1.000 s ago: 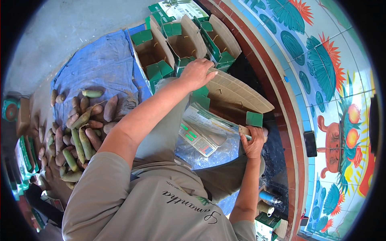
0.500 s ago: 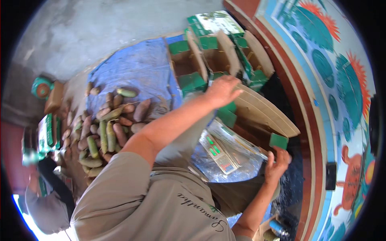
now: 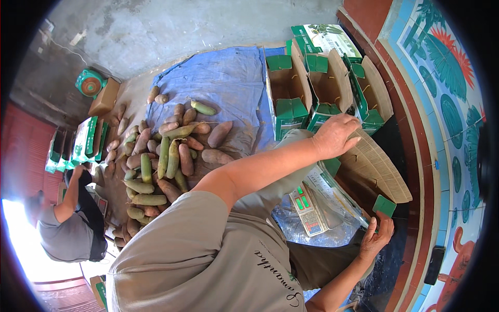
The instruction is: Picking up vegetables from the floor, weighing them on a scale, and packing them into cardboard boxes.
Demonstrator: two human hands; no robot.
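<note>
While seated before an open carton (image 3: 382, 169), in the head view, pinches the flap's far corner between thumb and fingers of the left hand (image 3: 338, 136). Sets the right hand (image 3: 378, 239) against the carton's near corner, by a green tab (image 3: 384, 206); cannot tell whether grasping. Has a scale (image 3: 310, 214) just left of the carton, heaped vegetables (image 3: 172, 158) well left, and open green boxes (image 3: 327, 108) beyond it.

Open rectangular cardboard carton (image 3: 382, 169): brown inside, green flap. Long rounded vegetables (image 3: 163, 158): green, reddish brown. Creased blue sheet (image 3: 208, 78). Flat pale scale (image 3: 313, 223): green-lit displays. Glazed wall tiles (image 3: 442, 57): teal leaves, red-orange blossoms.
</note>
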